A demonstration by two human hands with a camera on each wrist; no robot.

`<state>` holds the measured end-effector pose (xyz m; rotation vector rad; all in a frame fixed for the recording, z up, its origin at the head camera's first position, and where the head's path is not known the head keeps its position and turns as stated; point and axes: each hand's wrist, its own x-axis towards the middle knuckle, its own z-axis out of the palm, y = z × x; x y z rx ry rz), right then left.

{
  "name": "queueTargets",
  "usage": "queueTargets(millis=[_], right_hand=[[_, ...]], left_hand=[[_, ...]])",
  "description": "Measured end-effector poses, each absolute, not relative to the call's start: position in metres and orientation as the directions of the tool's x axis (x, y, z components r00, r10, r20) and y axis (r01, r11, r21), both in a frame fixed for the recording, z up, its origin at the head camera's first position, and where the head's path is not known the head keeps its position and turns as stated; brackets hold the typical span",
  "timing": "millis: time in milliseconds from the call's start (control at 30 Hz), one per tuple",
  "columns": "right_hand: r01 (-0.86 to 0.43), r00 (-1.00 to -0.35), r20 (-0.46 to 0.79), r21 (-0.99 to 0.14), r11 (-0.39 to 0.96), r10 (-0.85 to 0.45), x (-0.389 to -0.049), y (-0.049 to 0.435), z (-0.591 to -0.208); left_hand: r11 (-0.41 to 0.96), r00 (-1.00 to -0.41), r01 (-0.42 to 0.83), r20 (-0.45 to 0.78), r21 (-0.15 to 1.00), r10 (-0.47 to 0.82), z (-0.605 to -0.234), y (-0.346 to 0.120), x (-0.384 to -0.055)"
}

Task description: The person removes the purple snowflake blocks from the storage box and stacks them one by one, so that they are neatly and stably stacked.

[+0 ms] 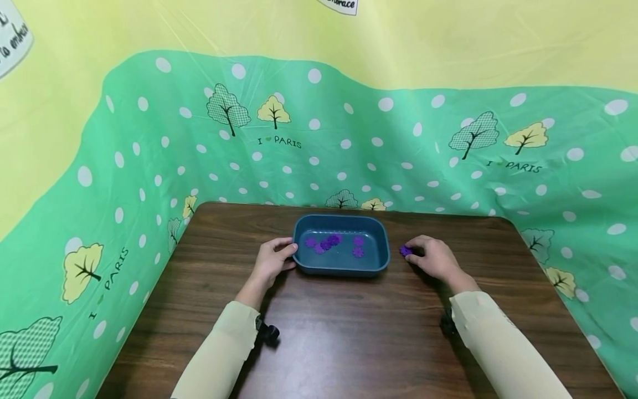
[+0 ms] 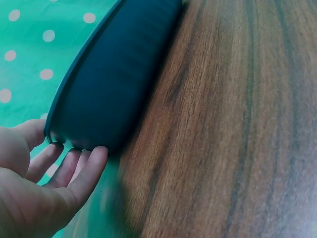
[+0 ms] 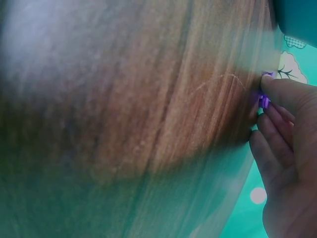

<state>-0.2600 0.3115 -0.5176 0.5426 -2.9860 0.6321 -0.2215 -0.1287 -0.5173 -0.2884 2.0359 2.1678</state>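
In the head view a dark blue rectangular plastic tub (image 1: pixel 340 272) stands on the table, with several purple snowflake-shaped building discs (image 1: pixel 358 252) on its floor. My left hand (image 1: pixel 273 259) grips the tub's left end, the thumb at the rim and the other fingers against the outer wall, as the left wrist view shows on the tub (image 2: pixel 104 84). To the right of the tub, my right hand (image 1: pixel 435 258) pinches a purple snowflake disc (image 1: pixel 405 251) between thumb and fingers, low over the tabletop. Much of that disc (image 3: pixel 264 101) is hidden by the fingers in the right wrist view.
The dark wooden table (image 1: pixel 349 332) reaches back to a green and yellow cloth (image 1: pixel 319 155) with dots and trees, hung behind and along both sides. A small black device (image 1: pixel 269 334) is strapped at the left wrist, another (image 1: pixel 447 325) at the right.
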Motion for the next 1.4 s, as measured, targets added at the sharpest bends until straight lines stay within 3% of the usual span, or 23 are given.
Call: queueTargets(millis=[633,1400], right_hand=[[-0.377,-0.921,0.092,-0.46,0.804,-0.38,-0.27,0.307,-0.499],[-0.479,-0.872,0.147,-0.45,0.753,-0.467,-0.28,0.238,-0.45]], left_hand=[[-0.082,-0.967,-0.253,-0.255,0.964,-0.017,-0.516,-0.13,-0.221],[-0.063,-0.966,-0.256,-0.258,0.965,-0.021,-0.517,-0.129,-0.22]])
